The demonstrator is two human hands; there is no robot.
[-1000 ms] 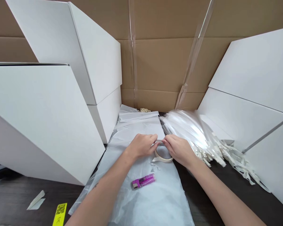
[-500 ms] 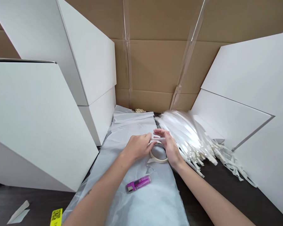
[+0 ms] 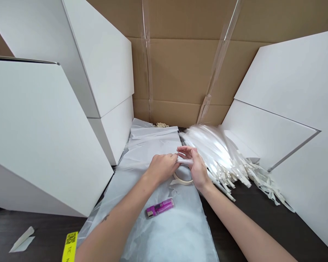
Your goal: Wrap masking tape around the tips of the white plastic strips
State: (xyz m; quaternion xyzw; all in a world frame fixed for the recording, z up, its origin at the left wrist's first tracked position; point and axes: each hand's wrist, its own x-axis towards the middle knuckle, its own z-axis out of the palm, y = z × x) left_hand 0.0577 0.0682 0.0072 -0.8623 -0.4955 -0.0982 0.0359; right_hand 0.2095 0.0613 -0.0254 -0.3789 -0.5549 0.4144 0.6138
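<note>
A roll of pale masking tape point(image 3: 182, 179) lies on a stack of clear plastic bags point(image 3: 164, 203). Just above the roll, my left hand point(image 3: 161, 168) and my right hand point(image 3: 196, 164) meet and pinch a short strip of tape point(image 3: 184, 160) between their fingertips. Both hands have fingers closed on the strip. A purple lighter point(image 3: 159, 207) lies on the bags below my hands.
White boxes stand stacked at the left point(image 3: 43, 134) and right point(image 3: 284, 109). A brown cardboard wall point(image 3: 180, 72) closes the back. A heap of thin white strips point(image 3: 224, 156) lies right of my hands. A yellow label point(image 3: 69, 245) and a paper scrap point(image 3: 22, 239) lie on the dark table.
My hands rose slightly off the tape roll and drew a short strip of tape out between them. The view shifted a little.
</note>
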